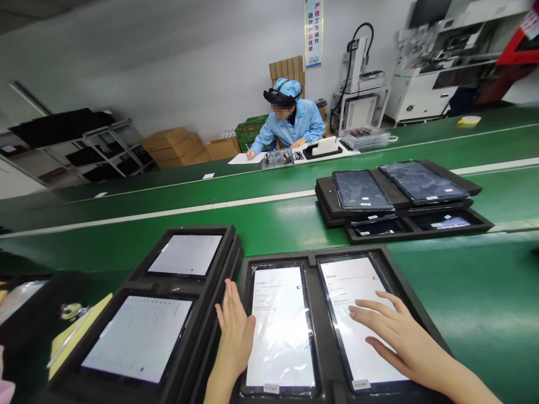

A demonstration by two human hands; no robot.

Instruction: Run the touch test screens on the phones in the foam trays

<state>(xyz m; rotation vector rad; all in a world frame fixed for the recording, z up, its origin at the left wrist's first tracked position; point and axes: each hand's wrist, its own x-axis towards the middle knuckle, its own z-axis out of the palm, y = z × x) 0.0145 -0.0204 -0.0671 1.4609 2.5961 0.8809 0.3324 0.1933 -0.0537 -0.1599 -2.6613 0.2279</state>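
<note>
Two lit tablets lie side by side in a black foam tray [314, 314], each showing an "Internet" page. My left hand [233, 331] is at the left edge of the left tablet [280, 331], fingers stretched out and holding nothing. Over the right tablet [353, 320] hovers my right hand [391, 331], its fingers spread and empty; whether a fingertip touches the screen I cannot tell. Left of my left hand, a stack of foam trays [168, 287] bears two more lit tablets, one upper [185, 254] and one lower [138, 334].
Stacked foam trays [326, 191] with dark-screened tablets stand at the back right. Yellow paper [69, 345] and a tape roll [71, 310] are at the left. Across the green bench, a person in blue [305, 120] writes on paper [240, 159].
</note>
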